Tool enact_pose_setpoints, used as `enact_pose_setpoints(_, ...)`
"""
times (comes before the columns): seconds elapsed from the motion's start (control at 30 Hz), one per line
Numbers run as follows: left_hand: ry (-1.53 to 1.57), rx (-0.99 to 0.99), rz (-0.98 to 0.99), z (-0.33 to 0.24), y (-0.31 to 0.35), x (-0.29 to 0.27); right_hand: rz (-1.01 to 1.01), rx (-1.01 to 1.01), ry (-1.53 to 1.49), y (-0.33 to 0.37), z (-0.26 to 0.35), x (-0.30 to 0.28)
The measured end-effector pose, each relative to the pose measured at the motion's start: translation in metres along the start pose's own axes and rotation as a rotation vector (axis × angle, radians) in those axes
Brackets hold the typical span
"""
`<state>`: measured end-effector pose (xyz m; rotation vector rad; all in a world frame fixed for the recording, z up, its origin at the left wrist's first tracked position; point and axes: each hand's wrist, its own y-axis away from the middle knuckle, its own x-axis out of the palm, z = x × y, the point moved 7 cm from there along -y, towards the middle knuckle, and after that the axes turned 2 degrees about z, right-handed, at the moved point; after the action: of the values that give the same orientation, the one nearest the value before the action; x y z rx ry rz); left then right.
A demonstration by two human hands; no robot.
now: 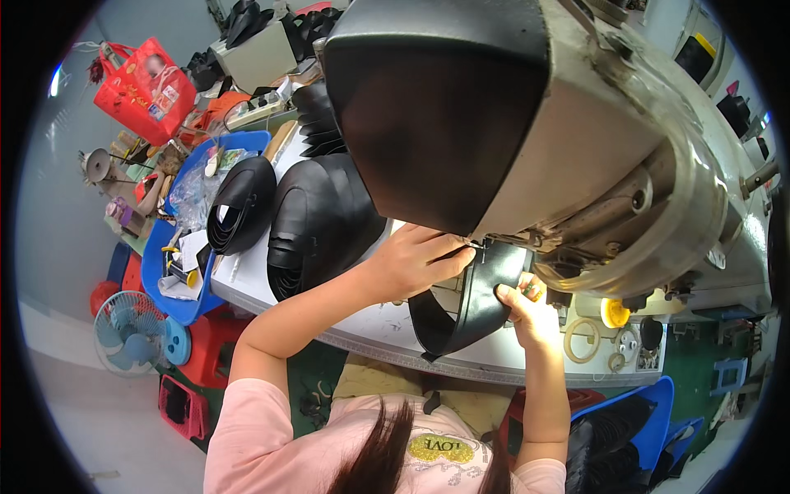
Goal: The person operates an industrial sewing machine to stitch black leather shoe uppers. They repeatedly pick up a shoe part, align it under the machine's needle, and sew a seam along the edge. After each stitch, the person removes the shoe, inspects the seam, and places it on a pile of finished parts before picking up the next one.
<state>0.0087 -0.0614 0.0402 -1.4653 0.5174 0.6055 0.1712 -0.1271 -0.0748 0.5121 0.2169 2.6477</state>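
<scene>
A curved black leather shoe piece lies under the head of a sewing machine, its lower end bent into a loop toward me. My left hand grips the piece's far left edge close beside the needle, fingers bent together; the fingertips are partly hidden. On the other side, my right hand pinches the right edge, thumb on top and the other fingers mostly out of sight behind it. The machine's dark front cover hides the far end of the leather.
Stacks of nested black shoe pieces stand on the white table left of my left arm. Beyond them is a blue tray of odds and ends. A yellow bobbin and rings sit at right; a blue bin of black pieces is below.
</scene>
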Motion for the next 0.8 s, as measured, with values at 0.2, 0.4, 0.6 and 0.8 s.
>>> enact_pose_setpoints(0.2, 0.270, -0.246, -0.007, 0.020, 0.013, 0.018, 0.042, -0.126, 0.080, -0.015, -0.014, -0.014)
enact_pose_setpoints(0.4, 0.191, -0.178, 0.000, 0.016, 0.007, 0.013, -0.021, -0.169, 0.001, -0.012, -0.012, -0.015)
enact_pose_setpoints(0.6, 0.121, -0.123, 0.000, 0.013, 0.004, 0.008, -0.022, -0.158, -0.059, -0.014, -0.015, -0.023)
enact_pose_setpoints(0.8, 0.305, -0.277, -0.101, 0.032, 0.018, 0.023, -0.024, -0.209, 0.170, -0.013, -0.001, -0.010)
